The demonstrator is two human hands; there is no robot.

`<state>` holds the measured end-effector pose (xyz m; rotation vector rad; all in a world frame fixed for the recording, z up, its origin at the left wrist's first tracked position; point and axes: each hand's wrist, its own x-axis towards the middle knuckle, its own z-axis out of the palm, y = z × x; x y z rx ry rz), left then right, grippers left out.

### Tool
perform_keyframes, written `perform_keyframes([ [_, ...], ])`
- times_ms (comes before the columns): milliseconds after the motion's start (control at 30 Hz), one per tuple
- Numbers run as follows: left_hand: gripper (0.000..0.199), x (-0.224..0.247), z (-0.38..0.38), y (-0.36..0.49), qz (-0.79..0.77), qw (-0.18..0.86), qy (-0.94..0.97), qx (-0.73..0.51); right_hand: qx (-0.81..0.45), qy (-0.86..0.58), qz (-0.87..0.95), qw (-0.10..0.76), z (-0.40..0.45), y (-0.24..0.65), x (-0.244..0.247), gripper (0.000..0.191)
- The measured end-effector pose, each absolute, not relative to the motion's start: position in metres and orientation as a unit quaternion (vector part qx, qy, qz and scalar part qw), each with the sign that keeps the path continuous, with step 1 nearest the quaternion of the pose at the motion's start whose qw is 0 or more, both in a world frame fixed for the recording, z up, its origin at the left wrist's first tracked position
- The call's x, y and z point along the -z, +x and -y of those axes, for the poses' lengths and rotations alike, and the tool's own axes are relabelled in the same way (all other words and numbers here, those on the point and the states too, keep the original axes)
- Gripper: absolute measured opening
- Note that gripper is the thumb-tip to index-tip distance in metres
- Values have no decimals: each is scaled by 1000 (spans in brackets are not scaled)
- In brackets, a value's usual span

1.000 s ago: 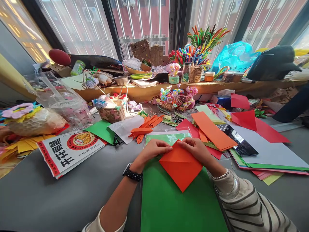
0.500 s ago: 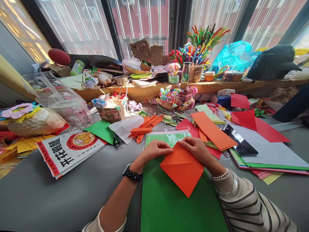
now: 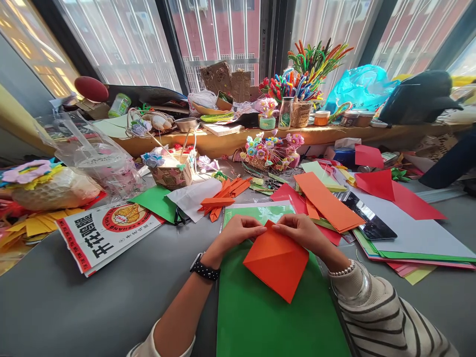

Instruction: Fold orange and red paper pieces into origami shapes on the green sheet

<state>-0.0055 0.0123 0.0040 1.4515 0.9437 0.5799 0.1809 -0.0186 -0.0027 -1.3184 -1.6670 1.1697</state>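
Note:
A folded orange sheet of paper (image 3: 278,265), creased across its middle, is held up between both hands with one corner toward me. My left hand (image 3: 243,232) pinches its far left edge near the top corner. From the other side, my right hand (image 3: 299,229) grips the same far corner between thumb and fingers. Beneath lies a green folder or sheet (image 3: 275,325) on the grey table. Folded orange strips (image 3: 226,193) lie just beyond my left hand, and flat orange paper strips (image 3: 329,201) lie beyond my right.
A printed paper bag (image 3: 111,235) lies left on the table (image 3: 148,302). To the right, a phone (image 3: 370,218) rests on stacked coloured paper (image 3: 424,238). Behind stand a small basket (image 3: 173,173), crafted flowers (image 3: 271,148) and a sill crowded with pipe cleaners (image 3: 297,87) and jars.
The orange paper has turned slightly and shifted a little left. My right fingers have slid along its upper edge, closer to the far corner; my left hand has barely moved.

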Motion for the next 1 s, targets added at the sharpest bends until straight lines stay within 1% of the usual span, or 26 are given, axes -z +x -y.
perform_keyframes([
  [100,24,-2,-12,-5,-397,616,636,-240,-408,-519,668,342,18,178,6,28],
  [167,25,0,-12,-4,-393,602,654,-236,-400,-516,680,334,19,175,8,27],
  [300,26,0,-12,-2,-399,566,681,-239,-403,-513,686,321,19,175,10,27],
  [500,28,-1,-13,-2,-420,540,671,-286,-462,-501,666,302,17,187,1,25],
  [567,28,0,-13,-1,-415,545,671,-284,-447,-500,679,299,17,187,1,24],
  [667,27,2,-13,0,-398,552,689,-249,-411,-490,711,293,18,183,4,23],
  [767,27,4,-11,0,-384,533,717,-233,-395,-479,727,292,17,179,8,23],
  [1000,29,3,-14,-2,-416,483,722,-270,-431,-483,706,286,13,188,8,27],
])
